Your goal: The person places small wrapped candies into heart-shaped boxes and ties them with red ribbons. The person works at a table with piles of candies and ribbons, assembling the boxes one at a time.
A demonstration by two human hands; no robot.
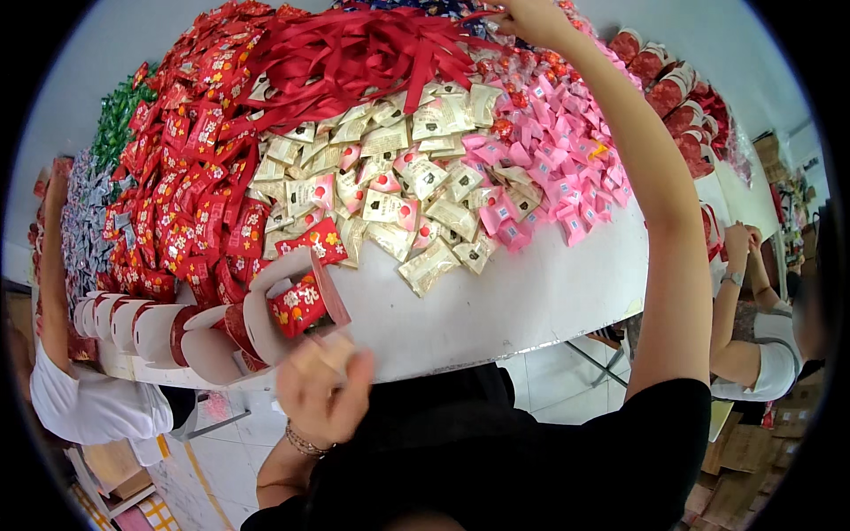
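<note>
My left hand (326,389), smeared by motion, is at the near side of an open white-and-red paper box (262,320) at the table's front edge. A red flowered packet (299,305) shows inside the box. Whether that hand grips anything is unclear. My right arm stretches across the table to the far side. There my right hand (524,19) is partly cut off by the top edge, its bent fingers closed beside a heap of red ribbons (363,57) and dark blue wrapped pieces (416,7). What they hold is hidden.
Heaped on the white table (567,292) are red packets (190,186), cream packets (390,208), pink wrapped pieces (567,168) and green ones (115,115). Several open boxes (159,334) line the left front edge. Red-and-white boxes (677,106) stand at right. Co-workers sit at both sides.
</note>
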